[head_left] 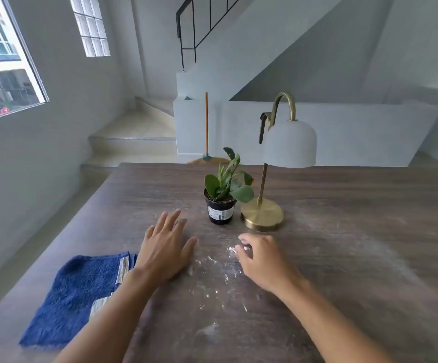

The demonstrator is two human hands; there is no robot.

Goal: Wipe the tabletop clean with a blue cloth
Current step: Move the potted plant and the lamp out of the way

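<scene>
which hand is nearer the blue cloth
Left. The left hand lies flat on the table just right of the blue cloth, its forearm crossing the cloth's corner. The right hand is farther right, past the white powder.

Both bare forearms reach forward from the bottom edge, converging slightly. The left hand [165, 249] lies palm down, fingers straight and spread, thumb angled out to the right. The right hand [261, 260] is also palm down but loosely curled, its fingertips [242, 250] bent under and drawn together, with white dust on them. The hands are apart.
</scene>
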